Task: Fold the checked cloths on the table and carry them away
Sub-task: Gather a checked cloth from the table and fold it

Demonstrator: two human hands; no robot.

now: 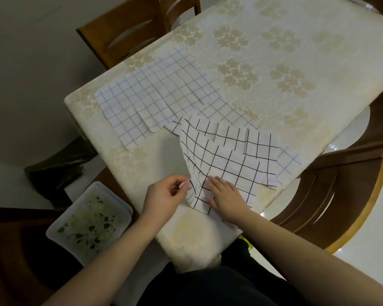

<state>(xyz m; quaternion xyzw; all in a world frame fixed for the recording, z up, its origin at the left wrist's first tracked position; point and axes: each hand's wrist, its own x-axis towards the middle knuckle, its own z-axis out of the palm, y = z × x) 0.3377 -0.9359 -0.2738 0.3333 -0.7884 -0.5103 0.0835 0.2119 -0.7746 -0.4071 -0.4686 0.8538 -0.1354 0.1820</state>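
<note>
A white cloth with black checks [228, 160] lies rumpled at the near edge of the table. My left hand [164, 195] pinches its near left edge between thumb and fingers. My right hand [227, 196] lies flat on the cloth with straight fingers, pressing it down. Several white cloths with thin blue checks [155, 96] lie overlapping in a row farther back on the left. Another blue-checked cloth [290, 161] peeks out under the black-checked one at the right.
The table [274, 51] wears a cream cover with floral patches. Wooden chairs stand at the far left [122, 34] and at the right [341, 184]. A clear lidded box with green bits [89, 219] sits low at the left, beside a dark bag [58, 166].
</note>
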